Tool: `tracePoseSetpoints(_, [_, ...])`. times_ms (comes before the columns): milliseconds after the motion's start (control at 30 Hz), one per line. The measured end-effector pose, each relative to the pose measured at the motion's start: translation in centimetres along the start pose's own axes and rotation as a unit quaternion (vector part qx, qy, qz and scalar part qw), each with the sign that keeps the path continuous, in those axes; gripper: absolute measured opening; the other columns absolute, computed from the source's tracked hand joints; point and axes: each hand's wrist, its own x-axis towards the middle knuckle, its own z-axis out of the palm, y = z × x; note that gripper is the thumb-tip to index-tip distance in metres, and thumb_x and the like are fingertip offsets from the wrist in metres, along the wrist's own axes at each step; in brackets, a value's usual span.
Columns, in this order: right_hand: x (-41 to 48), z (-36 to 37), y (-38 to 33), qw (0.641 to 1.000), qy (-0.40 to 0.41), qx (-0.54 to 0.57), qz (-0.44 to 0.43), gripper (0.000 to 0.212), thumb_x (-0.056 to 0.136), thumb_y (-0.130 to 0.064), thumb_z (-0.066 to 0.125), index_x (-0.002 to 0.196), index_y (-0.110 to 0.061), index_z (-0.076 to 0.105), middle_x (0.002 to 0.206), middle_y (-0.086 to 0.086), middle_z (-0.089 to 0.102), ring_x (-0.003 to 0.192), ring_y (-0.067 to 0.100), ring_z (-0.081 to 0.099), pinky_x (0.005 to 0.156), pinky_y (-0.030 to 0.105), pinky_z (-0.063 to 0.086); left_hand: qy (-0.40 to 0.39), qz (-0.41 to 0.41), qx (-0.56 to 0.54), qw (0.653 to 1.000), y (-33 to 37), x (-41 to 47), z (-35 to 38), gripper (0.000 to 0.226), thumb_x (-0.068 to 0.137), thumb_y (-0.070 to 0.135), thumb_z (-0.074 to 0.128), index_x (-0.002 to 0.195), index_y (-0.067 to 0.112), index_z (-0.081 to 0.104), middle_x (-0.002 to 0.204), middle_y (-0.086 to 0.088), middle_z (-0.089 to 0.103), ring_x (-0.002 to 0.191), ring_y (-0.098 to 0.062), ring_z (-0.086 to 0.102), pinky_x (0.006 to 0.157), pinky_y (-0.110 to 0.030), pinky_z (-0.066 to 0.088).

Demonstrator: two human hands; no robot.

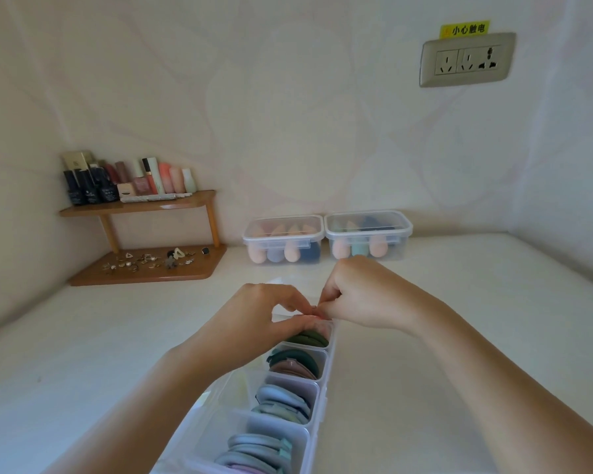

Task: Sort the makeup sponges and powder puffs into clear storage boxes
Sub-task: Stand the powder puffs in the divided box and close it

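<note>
A pink powder puff [317,322] sits at the top of the farthest compartment of a long clear divided box [317,401] that runs from the near edge of the white table [459,354] away from the person, and both hands meet right over it. The nearer compartments hold puffs standing on edge: dark green ones [310,338] just behind the pink one, then teal and dusty pink [293,364], then pale blue and green [283,403], then grey-blue and lilac [254,453] closest to the camera. The left forearm crosses over the box's open clear lid [216,398], hiding part of it. Against the wall beyond the hands stand two lidded clear boxes side by side, the left [283,239] and the right [368,234], each filled with teardrop makeup sponges. At the far left a wooden corner shelf [144,203] carries cosmetic bottles above and small jewellery below; a wall socket [468,59] is at upper right. The left hand [261,316] is curled, thumb and fingertips pinched on the pink puff's edge; the right hand [363,295] is closed narrow, its fingertips pinching the same puff from the other side.
</note>
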Motion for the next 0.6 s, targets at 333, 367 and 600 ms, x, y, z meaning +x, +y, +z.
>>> tracePoseSetpoints(333, [0.6,-0.9,1.3,0.994,-0.078,0.073,0.0,0.015,0.084,-0.035,0.068,0.081,-0.024,0.078,0.045,-0.019,0.053,0.05,0.002,0.045,0.051,0.016,0.032,-0.103,0.007,0.024,0.994,0.5,0.0,-0.1,0.031,0.094,0.048,0.04,0.12,0.043,0.055,0.114,0.022,0.054,0.098,0.006,0.045,0.079,-0.005,0.032])
tracePoseSetpoints(367, [0.5,-1.3,1.6,0.994,-0.069,0.083,0.001,0.017,0.083,-0.038,0.068,0.079,-0.025,0.078,0.046,-0.016,0.052,0.048,0.001,0.044,0.05,0.014,0.031,-0.105,0.009,0.026,0.994,0.4,0.0,-0.2,0.03,0.094,0.047,0.039,0.119,0.044,0.056,0.117,0.02,0.055,0.1,0.006,0.044,0.08,-0.005,0.032])
tracePoseSetpoints(600, [3.3,-1.4,8.6,0.953,0.235,0.122,0.148,0.023,0.085,-0.023,0.063,0.073,-0.005,0.071,0.071,0.011,0.066,0.067,0.025,0.061,0.06,0.03,0.045,-0.129,0.038,0.032,0.99,0.8,0.1,-0.4,0.033,0.099,0.036,0.036,0.124,0.029,0.056,0.106,0.023,0.048,0.084,0.024,0.04,0.073,0.011,0.024])
